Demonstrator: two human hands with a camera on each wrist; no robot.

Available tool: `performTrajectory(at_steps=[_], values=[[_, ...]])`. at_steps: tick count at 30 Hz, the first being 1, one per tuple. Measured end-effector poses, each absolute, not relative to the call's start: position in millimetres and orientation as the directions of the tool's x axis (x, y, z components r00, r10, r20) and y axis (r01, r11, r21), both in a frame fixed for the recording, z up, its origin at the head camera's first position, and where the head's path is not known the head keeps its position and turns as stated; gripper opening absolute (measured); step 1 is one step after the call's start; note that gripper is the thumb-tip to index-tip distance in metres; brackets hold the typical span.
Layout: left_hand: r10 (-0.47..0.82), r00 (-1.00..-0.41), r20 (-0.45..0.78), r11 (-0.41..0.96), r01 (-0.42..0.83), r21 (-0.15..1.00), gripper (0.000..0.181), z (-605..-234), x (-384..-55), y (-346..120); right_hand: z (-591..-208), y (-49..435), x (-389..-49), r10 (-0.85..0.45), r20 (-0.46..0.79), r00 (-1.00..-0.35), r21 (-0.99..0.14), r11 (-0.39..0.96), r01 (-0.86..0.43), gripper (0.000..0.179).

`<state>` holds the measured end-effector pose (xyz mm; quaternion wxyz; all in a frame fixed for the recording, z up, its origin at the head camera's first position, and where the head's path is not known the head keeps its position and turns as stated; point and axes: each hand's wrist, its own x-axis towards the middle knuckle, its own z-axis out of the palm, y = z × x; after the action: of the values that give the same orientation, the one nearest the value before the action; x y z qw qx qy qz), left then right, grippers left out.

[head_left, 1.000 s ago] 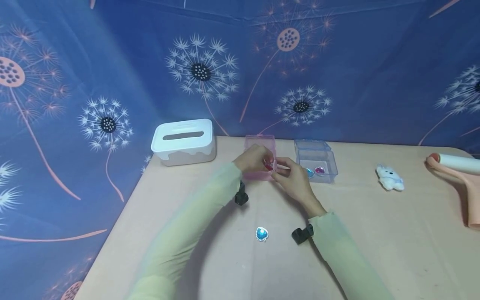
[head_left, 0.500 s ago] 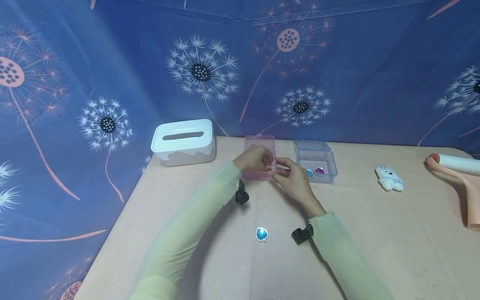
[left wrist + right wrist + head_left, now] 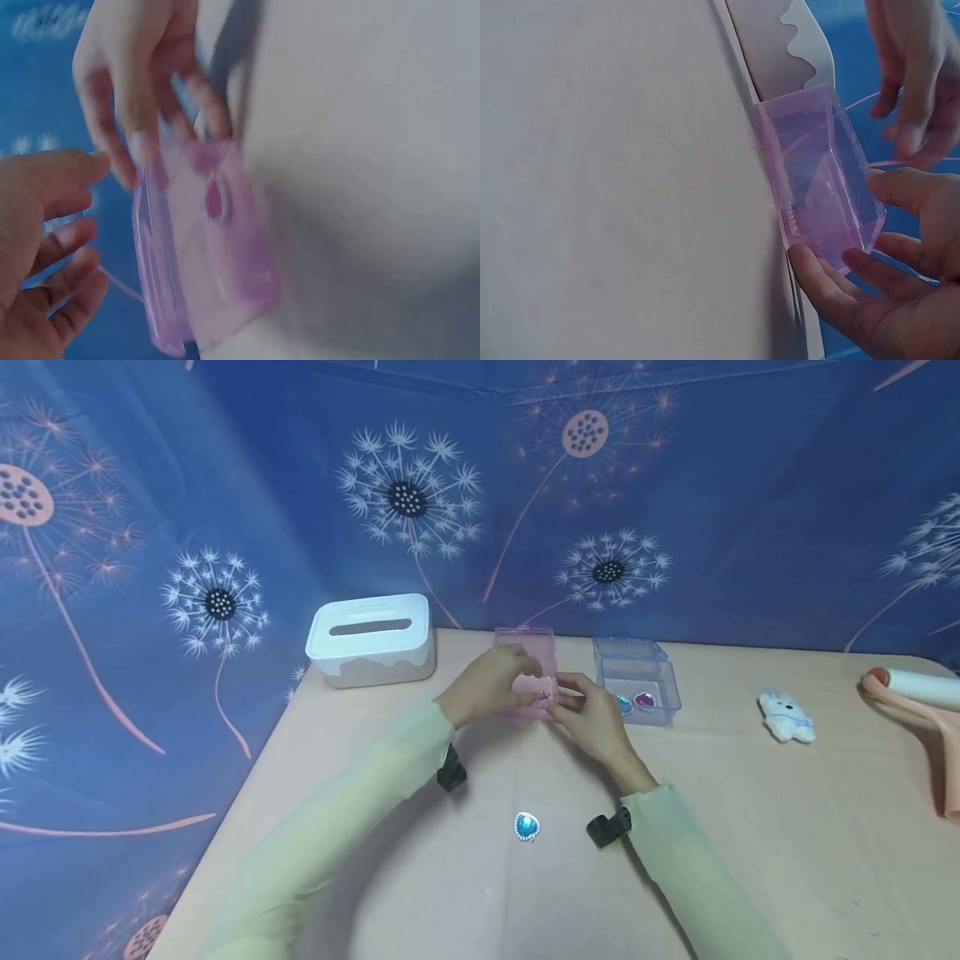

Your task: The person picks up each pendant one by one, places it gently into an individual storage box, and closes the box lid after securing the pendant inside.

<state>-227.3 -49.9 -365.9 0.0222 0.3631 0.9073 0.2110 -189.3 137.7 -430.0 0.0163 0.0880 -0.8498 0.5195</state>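
A see-through pink box (image 3: 525, 646) stands at the table's back with its lid raised. My right hand (image 3: 597, 720) grips its right end, thumb and fingers round the walls in the right wrist view. Inside lies a pink gem with a pale beaded rim (image 3: 215, 201). My left hand (image 3: 486, 687) is over the box's left side, fingers relaxed and holding nothing; the left wrist view shows it apart from the box. A blue heart-shaped gem with a beaded rim (image 3: 527, 827) lies on the table, nearer than both hands.
Right of the pink box stands a lidded blue see-through box (image 3: 654, 718), lid up, holding a blue gem (image 3: 624, 703) and a magenta gem (image 3: 644, 700). A white tissue box (image 3: 371, 643) is at back left. A small white plush bear (image 3: 786, 717) and a white roll (image 3: 918, 687) lie to the right.
My left hand has let go of the pink gem inside the pink box, loosened its fingers and drawn back slightly left. The right hand keeps its grip on the box.
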Motion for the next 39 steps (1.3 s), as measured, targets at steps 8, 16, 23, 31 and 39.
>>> performTrajectory(at_steps=[8, 16, 23, 31, 39], values=[[0.768, -0.637, 0.065, 0.564, 0.722, 0.4, 0.035, -367, -168, -53, -430, 137, -189, -0.112, 0.128, -0.986, -0.868, 0.468, -0.165, 0.048], [0.825, -0.564, -0.039, 0.531, 0.75, 0.394, 0.042, -386, -125, -59, -431, 137, -189, -0.112, 0.11, -0.988, -0.864, 0.48, -0.151, 0.048], [0.841, -0.537, -0.068, 0.527, 0.782, 0.332, 0.043, -404, -107, -60, -431, 137, -189, -0.104, 0.12, -0.987, -0.861, 0.484, -0.156, 0.048], [0.849, -0.525, -0.052, 0.513, 0.798, 0.316, 0.022, -416, -101, -59, -431, 136, -189, -0.1, 0.118, -0.988, -0.863, 0.481, -0.152, 0.048], [0.844, -0.536, -0.023, 0.511, 0.791, 0.337, 0.022, -420, -101, -60, -431, 136, -189, -0.104, 0.123, -0.987, -0.861, 0.483, -0.159, 0.048]])
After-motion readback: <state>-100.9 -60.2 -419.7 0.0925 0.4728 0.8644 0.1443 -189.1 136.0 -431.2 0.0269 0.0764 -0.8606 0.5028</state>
